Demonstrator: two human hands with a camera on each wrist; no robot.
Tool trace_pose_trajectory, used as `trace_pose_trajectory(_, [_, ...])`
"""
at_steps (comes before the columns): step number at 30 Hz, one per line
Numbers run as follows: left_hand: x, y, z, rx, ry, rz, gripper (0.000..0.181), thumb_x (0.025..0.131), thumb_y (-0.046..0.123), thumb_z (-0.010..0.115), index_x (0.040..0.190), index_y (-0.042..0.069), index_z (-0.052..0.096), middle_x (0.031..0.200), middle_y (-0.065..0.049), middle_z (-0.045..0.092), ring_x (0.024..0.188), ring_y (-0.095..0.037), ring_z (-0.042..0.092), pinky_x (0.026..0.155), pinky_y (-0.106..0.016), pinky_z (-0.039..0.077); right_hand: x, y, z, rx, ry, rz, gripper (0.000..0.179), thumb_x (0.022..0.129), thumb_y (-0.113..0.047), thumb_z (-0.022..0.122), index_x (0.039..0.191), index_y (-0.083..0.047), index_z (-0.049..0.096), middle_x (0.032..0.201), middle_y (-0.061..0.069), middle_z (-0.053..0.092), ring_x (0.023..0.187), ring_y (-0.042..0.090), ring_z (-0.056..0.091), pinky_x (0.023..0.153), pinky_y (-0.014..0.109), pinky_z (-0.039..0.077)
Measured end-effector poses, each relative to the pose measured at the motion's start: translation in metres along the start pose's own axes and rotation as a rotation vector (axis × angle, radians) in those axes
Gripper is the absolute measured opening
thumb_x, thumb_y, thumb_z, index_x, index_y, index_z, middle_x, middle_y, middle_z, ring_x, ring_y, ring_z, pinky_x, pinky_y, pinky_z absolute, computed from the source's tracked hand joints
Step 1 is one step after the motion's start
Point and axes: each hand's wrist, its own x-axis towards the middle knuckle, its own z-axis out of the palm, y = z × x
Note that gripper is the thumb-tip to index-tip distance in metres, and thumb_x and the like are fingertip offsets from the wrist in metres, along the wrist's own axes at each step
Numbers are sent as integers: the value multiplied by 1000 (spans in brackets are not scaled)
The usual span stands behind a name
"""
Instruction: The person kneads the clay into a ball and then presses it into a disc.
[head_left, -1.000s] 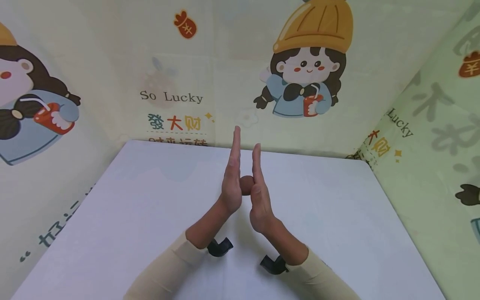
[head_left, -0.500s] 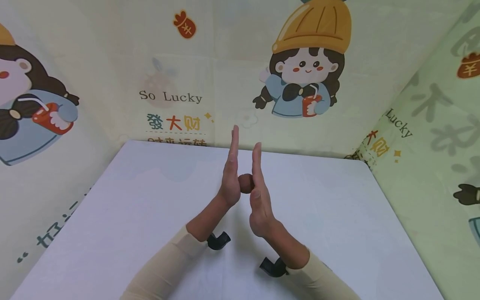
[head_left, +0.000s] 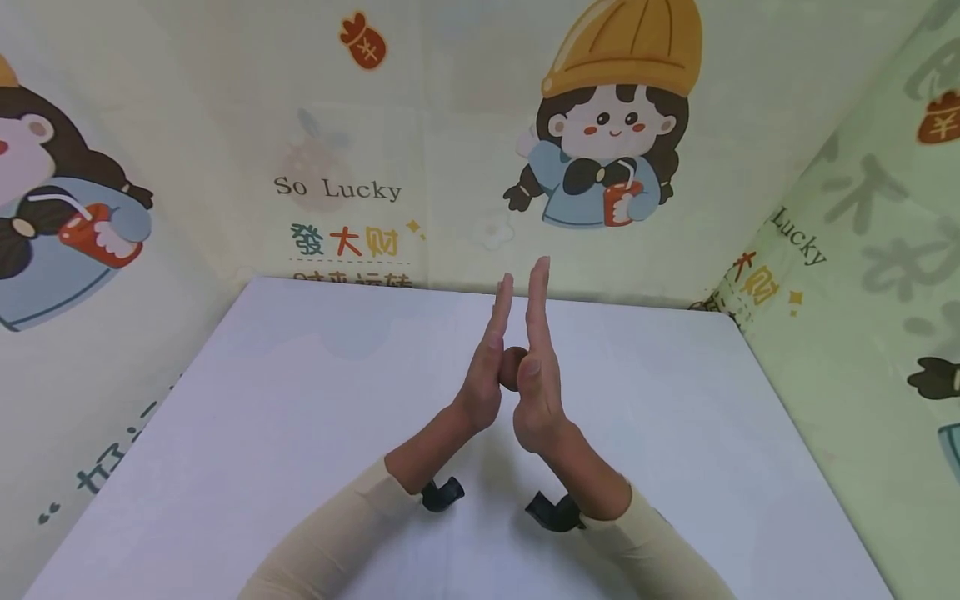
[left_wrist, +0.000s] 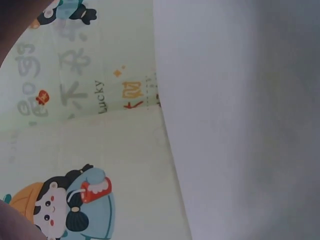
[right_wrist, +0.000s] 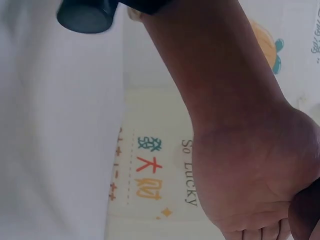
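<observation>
A small brown ball (head_left: 513, 368) is caught between two flat, facing palms above the white table in the head view. My left hand (head_left: 483, 375) presses it from the left, fingers straight and pointing away from me. From the other side my right hand (head_left: 542, 383) touches it, fingers also straight, its tips reaching a bit farther than the left ones. In the right wrist view the left palm (right_wrist: 245, 175) shows at lower right, and a dark rounded piece of the ball (right_wrist: 304, 212) lies against it. The left wrist view has only blurred skin at its left corners.
The white tabletop (head_left: 337, 400) spreads beneath both arms. Printed cloth walls (head_left: 465, 150) with cartoon figures and lettering rise at the back and sides. A black wrist mount (head_left: 442, 494) hangs under the left forearm, another black mount (head_left: 553, 511) under the right.
Both hands and the ball have shifted to the right. My right hand has slid forward while the left has drawn back, so the right fingertips now lead. The ball stays between the palms.
</observation>
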Motion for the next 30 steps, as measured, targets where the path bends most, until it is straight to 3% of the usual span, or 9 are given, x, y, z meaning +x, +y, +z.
trace_pose_trajectory(5, [-5,3,6,1,-26,-2,67,113,47,10,170,13,2,174,-6,14,70,-16,42,112,-37,29,5,1,-5,-10,27,-12,92,109,-64,19,165,5,-3,175,15,-9,161,32,-8,125,50,13])
trace_pose_trajectory(7, [-6,5,8,-17,-36,3,67,113,47,9,170,12,2,156,-8,48,65,-16,41,106,-35,34,6,2,-6,-11,37,-13,90,110,-63,19,164,6,-3,175,16,-9,161,32,-8,125,49,12])
trace_pose_trajectory(9, [-7,7,10,-34,-46,6,68,113,48,9,170,12,1,117,-7,69,65,-17,42,98,-31,40,7,4,-8,-16,47,-13,89,110,-61,19,164,6,-3,175,15,-8,161,31,-8,126,49,10])
trace_pose_trajectory(12, [-8,11,14,-64,-54,9,69,113,50,10,170,13,1,62,-1,42,59,-17,39,72,-30,40,8,7,-11,-26,59,-25,88,111,-59,19,163,8,-3,175,17,-7,161,32,-9,126,53,0])
trace_pose_trajectory(19, [-8,25,19,-69,-46,40,69,113,50,12,170,12,2,76,-4,48,62,-19,38,66,-29,38,8,11,-13,-4,57,-26,85,112,-56,20,164,8,-3,175,17,-8,161,32,-9,126,54,-3])
trace_pose_trajectory(22, [-8,32,19,-61,-31,50,70,113,51,12,170,11,1,127,-6,60,76,-16,45,81,-29,42,5,12,-13,19,45,-8,84,112,-57,20,165,4,-3,175,14,-8,161,30,-5,127,51,3])
trace_pose_trajectory(24, [-7,36,19,-52,-28,65,71,113,51,12,169,9,0,164,-5,37,106,-14,53,102,-31,39,3,12,-13,46,32,8,83,112,-57,20,166,1,-4,176,11,-10,157,22,21,124,42,20])
trace_pose_trajectory(27, [-5,41,18,-45,-22,94,71,113,49,11,169,6,-1,177,-3,-2,155,-20,20,125,-41,14,1,12,-12,61,18,12,84,111,-58,20,166,0,-5,176,10,-10,121,14,53,122,36,22])
trace_pose_trajectory(30, [-3,44,17,-40,-2,120,69,114,46,10,168,4,-1,177,-5,-1,161,-24,-3,127,-45,3,-2,13,-9,92,-2,19,82,112,-58,19,167,-2,-6,175,9,12,62,8,47,86,19,45])
